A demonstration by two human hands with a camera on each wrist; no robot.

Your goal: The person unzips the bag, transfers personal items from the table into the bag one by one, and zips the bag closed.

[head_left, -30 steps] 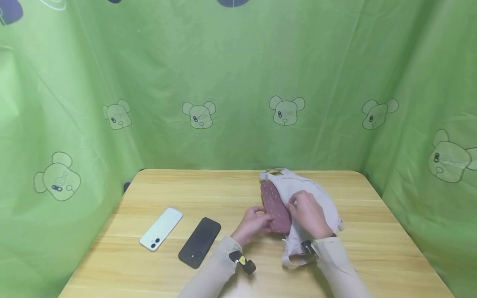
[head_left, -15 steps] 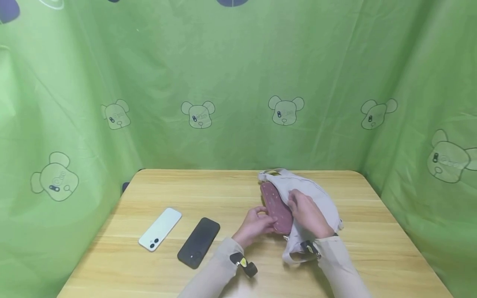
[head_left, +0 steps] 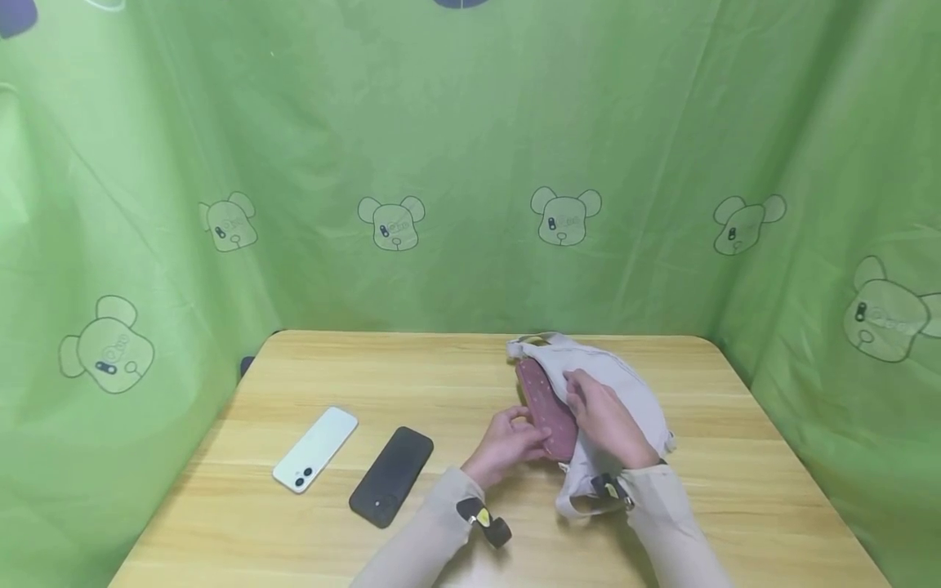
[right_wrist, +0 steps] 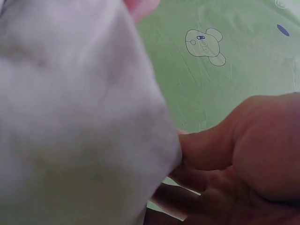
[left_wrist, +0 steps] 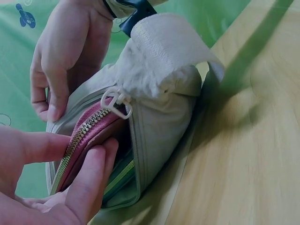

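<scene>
A dusty-pink zip wallet (head_left: 550,407) with small pale specks sits partly inside the mouth of a light grey fabric bag (head_left: 625,376). My left hand (head_left: 507,445) pinches it; in the left wrist view, thumb and fingers lie on both sides of the wallet's brass zipper (left_wrist: 84,133). My right hand (head_left: 606,416) grips the upper edge of the bag's opening and holds it raised. Close up in the right wrist view, the pale bag cloth (right_wrist: 84,112) hides the right fingertips. A white zipper pull (left_wrist: 117,104) hangs at the end of the opening.
A white phone (head_left: 316,449) and a black phone (head_left: 392,476) lie on the wooden table (head_left: 382,367) left of my hands. The bag's strap (head_left: 581,506) loops toward the front. Green printed curtain (head_left: 470,269) stands around the table.
The left hand has shifted slightly right with the wallet, which sits a little deeper in the bag. The right hand has drawn the bag's edge slightly up and left. The phones stay put.
</scene>
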